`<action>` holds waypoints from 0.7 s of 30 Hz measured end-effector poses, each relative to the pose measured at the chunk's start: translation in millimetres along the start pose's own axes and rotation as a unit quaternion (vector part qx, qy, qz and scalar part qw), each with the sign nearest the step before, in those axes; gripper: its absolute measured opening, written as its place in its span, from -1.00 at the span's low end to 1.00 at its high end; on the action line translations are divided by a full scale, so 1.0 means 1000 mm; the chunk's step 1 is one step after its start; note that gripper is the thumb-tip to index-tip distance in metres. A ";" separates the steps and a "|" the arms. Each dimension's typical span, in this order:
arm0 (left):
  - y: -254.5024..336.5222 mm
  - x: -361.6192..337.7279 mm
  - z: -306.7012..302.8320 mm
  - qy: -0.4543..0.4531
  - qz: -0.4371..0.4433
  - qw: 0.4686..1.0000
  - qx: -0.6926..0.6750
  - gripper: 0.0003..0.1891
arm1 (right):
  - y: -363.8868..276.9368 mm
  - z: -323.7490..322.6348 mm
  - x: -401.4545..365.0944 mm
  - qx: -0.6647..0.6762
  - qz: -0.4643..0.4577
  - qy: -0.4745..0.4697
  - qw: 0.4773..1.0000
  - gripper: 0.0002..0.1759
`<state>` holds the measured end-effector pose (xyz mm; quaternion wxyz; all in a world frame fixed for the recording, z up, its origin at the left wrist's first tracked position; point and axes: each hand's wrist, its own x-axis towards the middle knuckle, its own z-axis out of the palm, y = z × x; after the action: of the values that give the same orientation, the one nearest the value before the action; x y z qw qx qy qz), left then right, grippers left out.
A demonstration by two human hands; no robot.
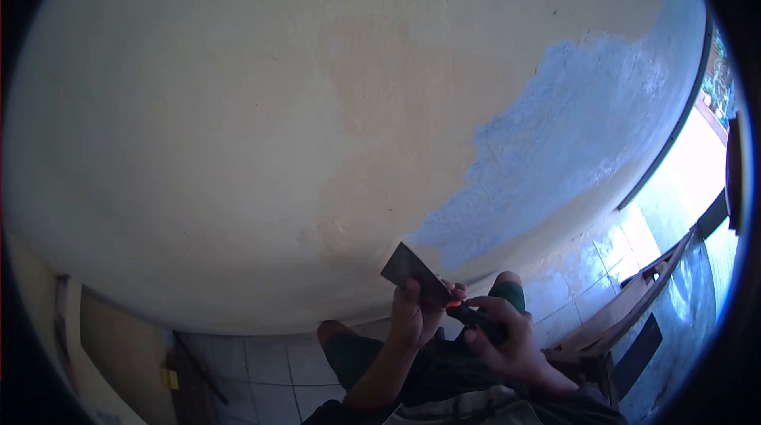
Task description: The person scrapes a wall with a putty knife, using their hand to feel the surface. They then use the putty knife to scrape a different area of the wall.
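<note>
Ahead of the hands, a pale wall (238,108), seemingly bowed by the lens; ahead and to the right, a ragged blue patch (523,155) on it. Below, tiled floor (269,361). Between the wall and the lap, left hand (418,320) pinching the flat blade (420,276) of a scraper (411,266), thumb on its upper face; right hand (511,338) closed around the dark handle (478,320). Wide edge angled up and left, toward the wall; contact there impossible to tell.

For a good hold, probably best to wrap the right hand firmly on the handle, press the left fingers only on the flat faces, clear of the wide edge, and avoid bending the blade.

Counted, largest first: one wall, one large blue patch, two bare knees (327,331), two hands, one scraper, one small orange-red spot (453,304) near the handle.
</note>
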<state>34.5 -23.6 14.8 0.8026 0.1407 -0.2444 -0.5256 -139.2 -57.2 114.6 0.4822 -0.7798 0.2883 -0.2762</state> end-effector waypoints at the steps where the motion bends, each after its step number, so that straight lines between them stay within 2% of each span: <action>1: -0.001 0.002 0.003 0.003 -0.009 1.000 -0.011 -0.54 | -0.002 0.000 0.000 -0.002 -0.003 0.018 1.000 -0.58; 3: -0.001 0.008 0.014 0.002 -0.021 0.999 -0.037 -0.55 | -0.005 -0.002 0.002 -0.013 -0.017 0.054 0.998 -0.61; 6: -0.002 0.012 0.025 0.016 -0.044 0.997 -0.065 -0.51 | -0.004 -0.004 -0.005 -0.033 0.019 0.076 0.996 -0.63; 9: -0.004 0.015 0.024 0.037 -0.055 0.996 -0.052 -0.58 | -0.011 0.002 -0.006 -0.002 0.059 0.105 0.993 -0.66; 12: -0.004 0.015 0.024 0.059 -0.031 0.997 -0.033 -0.59 | -0.009 0.007 0.001 -0.003 0.029 0.122 0.992 -0.68; 15: -0.004 0.017 0.019 0.039 -0.024 0.993 -0.105 -0.52 | -0.006 0.008 0.000 -0.039 0.021 0.114 0.993 -0.71; 18: -0.002 0.014 0.032 0.075 -0.043 0.993 -0.082 -0.52 | -0.009 0.005 -0.004 -0.016 0.037 0.123 0.992 -0.71; 21: 0.000 0.015 0.025 0.061 -0.019 0.992 -0.112 -0.51 | -0.012 0.012 0.003 -0.035 0.004 0.114 0.993 -0.71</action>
<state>26.3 -36.6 39.8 0.8162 0.0862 -0.1322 -0.5557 -126.9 -47.7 121.0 0.4196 -0.7585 0.3536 -0.3515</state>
